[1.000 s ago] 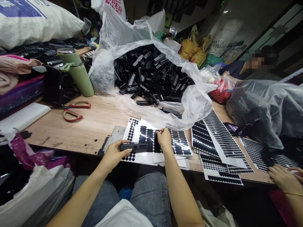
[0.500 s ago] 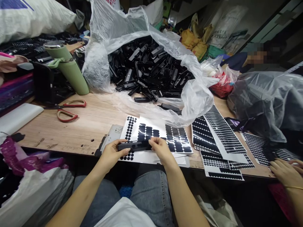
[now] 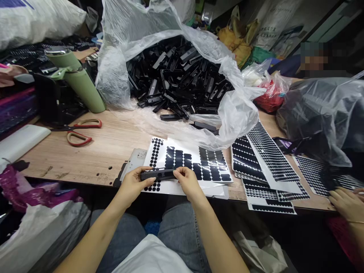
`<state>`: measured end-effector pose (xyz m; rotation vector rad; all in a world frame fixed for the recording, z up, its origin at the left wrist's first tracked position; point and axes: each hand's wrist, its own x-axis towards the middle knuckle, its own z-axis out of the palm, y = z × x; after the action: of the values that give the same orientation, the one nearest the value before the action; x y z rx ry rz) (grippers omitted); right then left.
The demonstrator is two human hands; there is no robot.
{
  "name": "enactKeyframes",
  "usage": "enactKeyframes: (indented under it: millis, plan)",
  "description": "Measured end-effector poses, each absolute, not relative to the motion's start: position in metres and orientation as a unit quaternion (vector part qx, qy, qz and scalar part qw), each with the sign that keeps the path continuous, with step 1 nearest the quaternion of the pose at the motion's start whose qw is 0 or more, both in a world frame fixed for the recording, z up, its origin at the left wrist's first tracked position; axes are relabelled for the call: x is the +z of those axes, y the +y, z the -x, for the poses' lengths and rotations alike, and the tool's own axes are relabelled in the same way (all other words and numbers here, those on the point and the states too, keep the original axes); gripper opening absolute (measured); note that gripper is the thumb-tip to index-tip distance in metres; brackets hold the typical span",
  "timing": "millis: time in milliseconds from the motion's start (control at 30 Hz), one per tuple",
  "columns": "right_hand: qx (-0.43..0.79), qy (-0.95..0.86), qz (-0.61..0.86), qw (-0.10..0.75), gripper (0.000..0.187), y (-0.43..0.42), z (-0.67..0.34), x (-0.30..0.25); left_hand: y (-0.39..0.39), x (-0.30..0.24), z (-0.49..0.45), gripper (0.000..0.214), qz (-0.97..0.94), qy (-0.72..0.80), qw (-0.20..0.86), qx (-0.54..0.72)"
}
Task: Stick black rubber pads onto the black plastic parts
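Observation:
My left hand (image 3: 136, 182) is closed around the left end of a long, narrow black plastic part (image 3: 159, 174) with a woven-look texture, thumb along its near side. At the other end, my right hand (image 3: 186, 182) has thumb and fingertips pinched together against the part. Whether a small black sticker is also between those fingertips cannot be made out. Below both hands lie white sheets of black stickers (image 3: 212, 170), some round, some oblong, with gaps where backing shows. A grey metal plate (image 3: 133, 163) is partly under them.
A large clear plastic bag (image 3: 239, 110) lies open, heaped with black plastic parts (image 3: 176, 79). Red-handled scissors (image 3: 79, 138) and a green flask (image 3: 85, 91) are to the left. More sticker sheets (image 3: 273, 159) lie right, near a co-worker's hand (image 3: 345, 203).
My right fingertips have moved slightly left, onto the right end of the black plastic part. My left hand keeps its hold, and the view has shifted a little.

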<state>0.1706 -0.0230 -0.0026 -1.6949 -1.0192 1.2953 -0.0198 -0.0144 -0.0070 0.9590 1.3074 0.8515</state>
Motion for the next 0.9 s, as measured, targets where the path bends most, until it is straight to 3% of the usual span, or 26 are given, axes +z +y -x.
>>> enactKeyframes:
  millis: [900]
  plan:
    - [0.42,-0.427,0.705,0.38,0.017,-0.029,-0.159,-0.011,-0.015,-0.011,0.022,0.048,-0.418,0.563,0.605,0.377]
